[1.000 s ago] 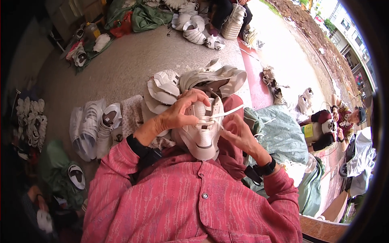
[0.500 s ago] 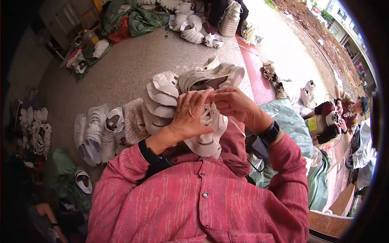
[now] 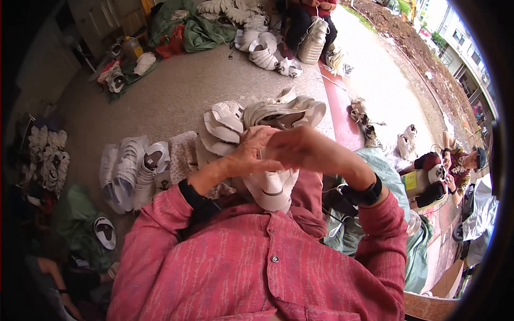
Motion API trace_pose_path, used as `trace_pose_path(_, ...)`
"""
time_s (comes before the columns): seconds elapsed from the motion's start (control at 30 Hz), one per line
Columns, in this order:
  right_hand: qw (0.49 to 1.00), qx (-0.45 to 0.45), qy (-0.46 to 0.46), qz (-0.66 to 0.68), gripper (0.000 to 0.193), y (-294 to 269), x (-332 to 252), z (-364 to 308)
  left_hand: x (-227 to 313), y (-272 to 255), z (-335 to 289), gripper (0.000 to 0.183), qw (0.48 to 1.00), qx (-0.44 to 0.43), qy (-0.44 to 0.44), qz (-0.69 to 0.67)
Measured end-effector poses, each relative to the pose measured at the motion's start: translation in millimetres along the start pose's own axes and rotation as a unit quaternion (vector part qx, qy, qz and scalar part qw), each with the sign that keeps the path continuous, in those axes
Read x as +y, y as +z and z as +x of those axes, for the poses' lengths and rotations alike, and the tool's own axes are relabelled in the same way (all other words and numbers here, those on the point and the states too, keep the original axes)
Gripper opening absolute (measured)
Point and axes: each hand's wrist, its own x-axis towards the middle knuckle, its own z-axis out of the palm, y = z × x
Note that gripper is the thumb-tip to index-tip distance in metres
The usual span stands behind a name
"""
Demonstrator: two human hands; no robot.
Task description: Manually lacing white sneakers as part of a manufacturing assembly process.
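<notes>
Slippage worries us: our left hand (image 3: 251,152) and right hand (image 3: 302,150) pinch closed atop the white shoe (image 3: 270,187) on our lap, which could tumble toward the shoe pile (image 3: 257,115).

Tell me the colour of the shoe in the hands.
White shoe, clearest in the head view.

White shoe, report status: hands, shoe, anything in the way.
Left hand and right hand both gripping white shoe, held toe-down over lap. Shoe pile behind, apart. Nothing blocking.
</notes>
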Motion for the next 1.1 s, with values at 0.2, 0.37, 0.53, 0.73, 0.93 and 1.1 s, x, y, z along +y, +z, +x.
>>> trace_pose_path(0.2,0.982,0.157,-0.102,-0.034,0.022,-6,-9,3,-17,7,-15,0.025,0.953,0.051,-0.112,-0.276)
trace_pose_path(0.37,0.97,0.231,0.012,-0.067,0.038,10,110,-21,-2,-1,-11,0.034,0.995,0.035,0.005,-0.096)
trace_pose_path(0.53,0.967,0.231,0.061,-0.085,0.054,25,96,-22,18,-3,-9,0.043,0.996,0.083,0.006,0.031)
trace_pose_path(0.73,0.92,0.224,-0.11,-0.301,0.05,21,91,-9,15,-1,2,0.053,0.972,0.028,0.107,0.208)
trace_pose_path(0.93,0.905,0.181,-0.11,-0.369,0.034,6,115,-11,19,8,8,0.048,0.983,0.013,0.051,0.176)
trace_pose_path(1.1,0.932,0.233,-0.106,-0.258,0.03,18,125,-14,4,3,21,0.037,0.985,0.073,0.07,0.137)
